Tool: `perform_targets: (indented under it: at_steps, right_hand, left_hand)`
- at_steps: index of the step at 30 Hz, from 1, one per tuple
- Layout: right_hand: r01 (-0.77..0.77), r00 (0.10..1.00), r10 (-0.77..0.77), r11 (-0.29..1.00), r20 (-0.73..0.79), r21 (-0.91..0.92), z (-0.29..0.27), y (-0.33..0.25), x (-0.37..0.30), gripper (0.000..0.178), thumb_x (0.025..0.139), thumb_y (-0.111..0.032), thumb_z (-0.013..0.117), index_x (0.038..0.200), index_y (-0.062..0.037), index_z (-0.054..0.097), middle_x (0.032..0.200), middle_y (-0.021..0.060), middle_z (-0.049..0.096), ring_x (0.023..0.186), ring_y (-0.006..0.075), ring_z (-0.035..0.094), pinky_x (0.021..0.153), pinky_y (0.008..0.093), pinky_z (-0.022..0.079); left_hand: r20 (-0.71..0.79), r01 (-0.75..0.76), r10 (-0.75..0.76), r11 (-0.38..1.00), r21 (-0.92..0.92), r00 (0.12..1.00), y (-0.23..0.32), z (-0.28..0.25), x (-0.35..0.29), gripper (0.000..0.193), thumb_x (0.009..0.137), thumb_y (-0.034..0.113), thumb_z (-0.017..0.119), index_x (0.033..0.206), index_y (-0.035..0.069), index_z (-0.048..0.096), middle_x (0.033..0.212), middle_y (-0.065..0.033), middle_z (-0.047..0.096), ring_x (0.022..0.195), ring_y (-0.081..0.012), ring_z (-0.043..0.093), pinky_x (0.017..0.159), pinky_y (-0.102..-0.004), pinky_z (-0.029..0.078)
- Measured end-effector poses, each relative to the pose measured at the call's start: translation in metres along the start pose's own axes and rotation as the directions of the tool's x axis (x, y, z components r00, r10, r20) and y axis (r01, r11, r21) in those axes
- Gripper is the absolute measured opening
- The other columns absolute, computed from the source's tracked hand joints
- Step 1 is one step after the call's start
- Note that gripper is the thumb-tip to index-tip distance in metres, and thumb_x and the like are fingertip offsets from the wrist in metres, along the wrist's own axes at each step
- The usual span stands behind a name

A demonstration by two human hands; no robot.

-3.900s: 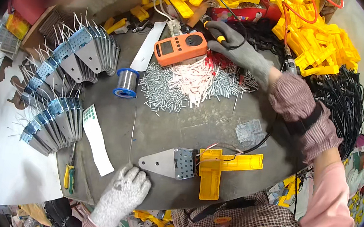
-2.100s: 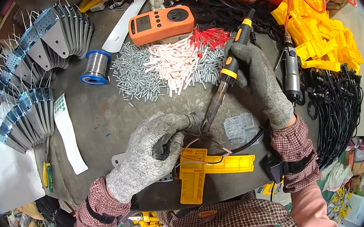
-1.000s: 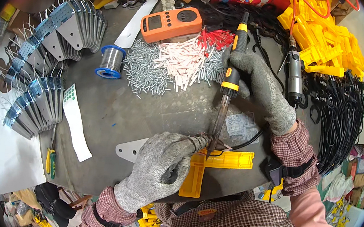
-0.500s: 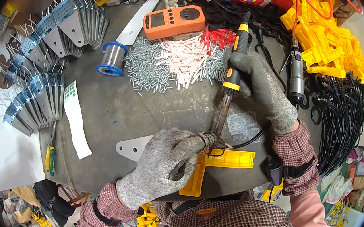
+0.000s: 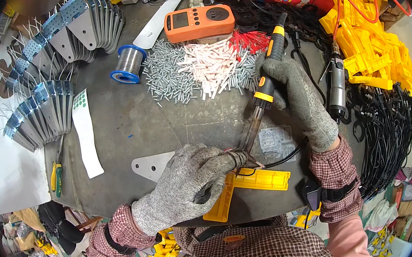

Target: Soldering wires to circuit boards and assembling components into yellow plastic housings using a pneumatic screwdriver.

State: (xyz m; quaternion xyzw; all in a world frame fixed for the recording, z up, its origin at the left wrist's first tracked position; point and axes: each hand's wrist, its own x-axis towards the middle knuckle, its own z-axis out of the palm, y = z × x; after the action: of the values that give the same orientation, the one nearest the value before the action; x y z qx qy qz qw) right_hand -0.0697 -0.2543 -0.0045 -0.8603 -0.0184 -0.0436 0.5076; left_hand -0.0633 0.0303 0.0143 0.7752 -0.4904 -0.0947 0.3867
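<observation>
My gloved right hand (image 5: 301,96) is closed around the black and orange handle of a soldering iron (image 5: 275,47). The iron stands steeply, its tip down by the fingertips of my gloved left hand (image 5: 184,182). Those left fingers are pinched on a thin wire; its end is mostly hidden by the fingers and the tip. Right under them lies a yellow plastic T-shaped housing (image 5: 266,180). A black cable (image 5: 286,158) runs in to the housing from the right. Partly behind my left hand is a flat grey metal plate (image 5: 147,166) with holes.
A solder spool (image 5: 129,64), screws (image 5: 167,71), white sleeves (image 5: 205,65) and an orange meter (image 5: 197,23) lie farther back. Bent metal plates (image 5: 46,105) with wires stand at left. On the right are a power screwdriver (image 5: 337,87), black cables (image 5: 387,144) and yellow housings (image 5: 372,51).
The whole view has shifted very slightly. Both hands, the soldering iron and the yellow housing keep the same places relative to each other.
</observation>
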Motion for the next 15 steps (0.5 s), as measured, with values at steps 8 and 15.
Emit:
perform_targets:
  at_steps: [8,15]
  right_hand:
    - [0.489,0.806,-0.581,0.759,-0.109,-0.43,0.007,0.002,0.006,0.047,0.081,0.005,0.067,0.126,-0.0044,0.057,0.104,0.0137,0.061,0.09,0.0284,0.062,0.082,0.0376,0.051]
    - [0.425,0.81,-0.032,0.721,-0.586,0.547,-0.058,-0.022,-0.001,0.025,0.09,-0.004,0.065,0.114,-0.0045,0.064,0.104,0.005,0.064,0.088,0.0169,0.061,0.074,0.0271,0.052]
  left_hand:
    - [-0.045,0.0,0.001,1.0,0.029,0.999,-0.002,-0.006,0.0,0.031,0.08,-0.005,0.063,0.109,0.004,0.069,0.103,-0.0107,0.07,0.089,-0.0304,0.064,0.083,-0.0423,0.049]
    - [-0.357,0.422,-0.231,0.388,0.819,0.905,-0.037,-0.128,-0.079,0.034,0.074,-0.008,0.058,0.106,0.004,0.065,0.111,-0.0143,0.063,0.109,-0.0351,0.058,0.098,-0.0499,0.044]
